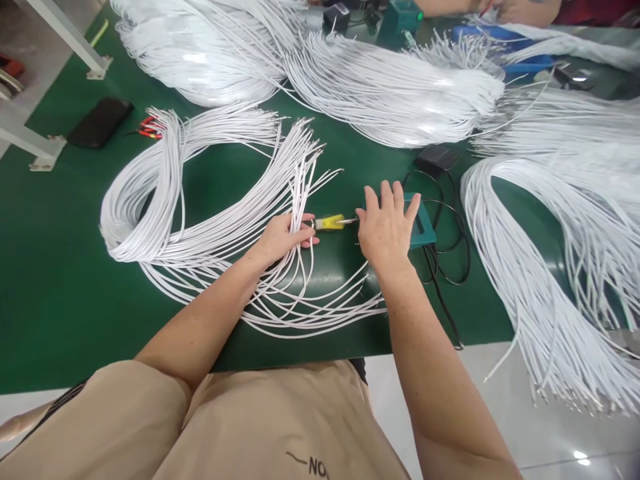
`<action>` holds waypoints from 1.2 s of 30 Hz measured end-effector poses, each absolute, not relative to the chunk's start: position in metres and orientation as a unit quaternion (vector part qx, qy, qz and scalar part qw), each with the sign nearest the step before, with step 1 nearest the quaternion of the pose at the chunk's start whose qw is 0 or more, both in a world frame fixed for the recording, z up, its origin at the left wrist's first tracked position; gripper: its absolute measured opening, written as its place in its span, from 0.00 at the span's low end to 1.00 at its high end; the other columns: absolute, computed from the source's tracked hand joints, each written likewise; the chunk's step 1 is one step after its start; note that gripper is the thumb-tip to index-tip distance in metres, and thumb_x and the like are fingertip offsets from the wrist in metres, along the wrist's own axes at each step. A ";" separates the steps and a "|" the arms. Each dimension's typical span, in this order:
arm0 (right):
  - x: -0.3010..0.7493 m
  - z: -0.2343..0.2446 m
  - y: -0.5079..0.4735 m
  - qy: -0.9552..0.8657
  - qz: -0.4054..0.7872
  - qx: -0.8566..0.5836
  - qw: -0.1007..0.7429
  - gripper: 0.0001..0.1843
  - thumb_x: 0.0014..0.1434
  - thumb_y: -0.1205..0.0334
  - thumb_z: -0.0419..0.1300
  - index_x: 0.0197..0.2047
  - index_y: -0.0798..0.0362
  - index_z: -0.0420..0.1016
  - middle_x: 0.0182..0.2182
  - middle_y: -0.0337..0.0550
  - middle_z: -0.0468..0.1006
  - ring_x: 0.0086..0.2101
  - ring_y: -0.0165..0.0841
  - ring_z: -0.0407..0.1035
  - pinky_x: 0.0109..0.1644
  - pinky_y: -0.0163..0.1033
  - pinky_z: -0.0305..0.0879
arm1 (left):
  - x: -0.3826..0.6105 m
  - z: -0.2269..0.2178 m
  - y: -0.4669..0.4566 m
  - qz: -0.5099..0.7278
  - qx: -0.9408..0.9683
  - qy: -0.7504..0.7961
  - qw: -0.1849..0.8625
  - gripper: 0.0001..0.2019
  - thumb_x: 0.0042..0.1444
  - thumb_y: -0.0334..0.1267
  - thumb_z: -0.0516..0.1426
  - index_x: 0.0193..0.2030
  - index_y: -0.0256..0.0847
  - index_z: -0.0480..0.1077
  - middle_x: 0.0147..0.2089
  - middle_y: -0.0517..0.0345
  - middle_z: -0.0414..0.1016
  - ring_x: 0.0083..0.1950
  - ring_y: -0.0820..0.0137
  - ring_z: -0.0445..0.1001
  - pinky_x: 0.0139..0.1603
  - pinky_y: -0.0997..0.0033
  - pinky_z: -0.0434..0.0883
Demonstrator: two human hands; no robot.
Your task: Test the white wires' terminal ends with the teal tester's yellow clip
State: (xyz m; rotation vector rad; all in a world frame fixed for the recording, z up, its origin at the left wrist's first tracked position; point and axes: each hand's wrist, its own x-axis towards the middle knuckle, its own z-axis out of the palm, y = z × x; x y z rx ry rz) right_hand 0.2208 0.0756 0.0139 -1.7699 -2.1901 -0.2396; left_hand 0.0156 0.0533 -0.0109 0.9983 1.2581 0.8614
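Note:
My left hand is closed round several white cables, whose ends stick up past the fingers. Just beyond its fingertips is a screwdriver-like tool with a yellow and pale handle, its metal shaft pointing right; whether my fingers also grip it, I cannot tell. My right hand lies palm down with fingers spread over a flat teal device, hiding much of it. Loose white cables curve below both hands. A looped bundle of white cables rests left of my left hand.
Large white cable bundles lie along the back, and another bundle hangs over the front edge at right. A black adapter with coiled cord sits behind the device. A black phone-like object and red-handled pliers lie left. A co-worker's arm shows at the back.

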 end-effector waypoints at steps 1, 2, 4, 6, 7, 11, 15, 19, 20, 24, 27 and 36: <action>0.219 0.016 0.074 -0.767 -0.078 -0.616 0.165 0.22 0.66 0.62 0.47 0.62 0.57 0.63 0.63 0.60 0.62 0.64 0.52 0.50 0.64 0.68 0.39 | 0.014 -0.010 0.053 0.379 0.429 0.543 0.614 0.22 0.50 0.37 0.65 0.52 0.32 0.71 0.35 0.52 0.78 0.36 0.68 0.81 0.39 0.73 0.77; 0.216 0.019 0.071 -0.771 -0.068 -0.609 0.176 0.22 0.66 0.62 0.47 0.61 0.58 0.64 0.63 0.60 0.63 0.63 0.51 0.52 0.64 0.66 0.41 | 0.013 -0.010 0.053 0.389 0.421 0.539 0.617 0.23 0.50 0.37 0.65 0.52 0.32 0.71 0.35 0.53 0.78 0.36 0.69 0.80 0.38 0.73 0.77; 0.205 0.024 0.060 -0.795 -0.028 -0.573 0.199 0.20 0.66 0.62 0.47 0.58 0.58 0.67 0.60 0.60 0.66 0.59 0.48 0.58 0.62 0.58 0.51 | 0.011 -0.011 0.053 0.416 0.407 0.523 0.623 0.23 0.48 0.36 0.66 0.52 0.34 0.71 0.40 0.53 0.77 0.35 0.71 0.80 0.37 0.74 0.76; 0.191 0.027 0.042 -0.841 0.030 -0.499 0.204 0.16 0.67 0.62 0.46 0.50 0.56 0.72 0.50 0.54 0.74 0.49 0.41 0.66 0.54 0.47 0.60 | 0.009 -0.014 0.053 0.444 0.412 0.502 0.618 0.23 0.47 0.37 0.67 0.51 0.36 0.72 0.49 0.51 0.76 0.34 0.74 0.78 0.35 0.75 0.75; 0.184 0.027 0.033 -0.867 0.045 -0.457 0.194 0.16 0.68 0.62 0.46 0.46 0.55 0.73 0.44 0.51 0.76 0.45 0.40 0.67 0.50 0.45 0.61 | 0.008 -0.015 0.053 0.453 0.421 0.491 0.614 0.23 0.46 0.38 0.67 0.50 0.36 0.72 0.52 0.50 0.75 0.34 0.76 0.77 0.35 0.75 0.74; 0.162 0.020 0.001 -0.899 0.029 -0.412 0.148 0.16 0.68 0.65 0.43 0.40 0.52 0.72 0.38 0.48 0.76 0.39 0.40 0.66 0.42 0.45 0.59 | 0.008 -0.014 0.053 0.457 0.441 0.461 0.619 0.26 0.46 0.40 0.67 0.53 0.37 0.70 0.48 0.52 0.76 0.34 0.74 0.76 0.33 0.75 0.72; 0.159 0.010 -0.010 -0.877 0.048 -0.463 0.118 0.16 0.68 0.57 0.45 0.39 0.53 0.72 0.30 0.49 0.76 0.36 0.45 0.68 0.39 0.48 0.60 | 0.009 -0.008 0.052 0.442 0.441 0.465 0.628 0.24 0.45 0.38 0.67 0.51 0.38 0.71 0.47 0.53 0.76 0.42 0.69 0.77 0.37 0.75 0.72; 0.166 0.001 -0.011 -0.837 0.118 -0.528 0.083 0.20 0.67 0.53 0.45 0.34 0.51 0.73 0.21 0.47 0.72 0.28 0.45 0.69 0.37 0.51 0.61 | 0.004 -0.004 0.052 0.408 0.428 0.439 0.676 0.18 0.43 0.35 0.69 0.42 0.36 0.72 0.49 0.51 0.77 0.46 0.68 0.76 0.41 0.73 0.72; 0.167 -0.001 -0.012 -0.827 0.139 -0.539 0.085 0.19 0.67 0.53 0.46 0.33 0.51 0.73 0.21 0.47 0.72 0.26 0.44 0.69 0.36 0.50 0.61 | 0.003 -0.003 0.052 0.401 0.419 0.429 0.692 0.19 0.42 0.34 0.69 0.42 0.37 0.72 0.47 0.52 0.77 0.45 0.69 0.77 0.43 0.72 0.72; 0.170 -0.003 -0.019 -0.769 0.217 -0.588 0.127 0.16 0.64 0.56 0.50 0.28 0.49 0.73 0.20 0.47 0.72 0.22 0.42 0.68 0.32 0.48 0.58 | 0.001 -0.001 0.053 0.405 0.389 0.419 0.713 0.18 0.44 0.34 0.68 0.43 0.37 0.71 0.40 0.57 0.77 0.41 0.70 0.78 0.42 0.72 0.72; 0.170 0.005 -0.022 -0.740 0.265 -0.605 0.129 0.17 0.62 0.57 0.53 0.23 0.49 0.70 0.19 0.47 0.72 0.22 0.41 0.67 0.31 0.46 0.57 | 0.007 -0.001 0.052 0.431 0.400 0.439 0.679 0.17 0.44 0.36 0.68 0.41 0.36 0.71 0.36 0.59 0.75 0.38 0.71 0.78 0.36 0.76 0.70; 0.178 0.041 0.027 -0.639 0.327 -0.611 0.334 0.10 0.60 0.55 0.56 0.38 0.50 0.75 0.30 0.40 0.79 0.31 0.33 0.71 0.38 0.38 0.64 | 0.019 0.001 0.045 0.446 0.459 0.472 0.606 0.18 0.42 0.38 0.69 0.36 0.38 0.66 0.31 0.64 0.73 0.31 0.75 0.73 0.36 0.74 0.68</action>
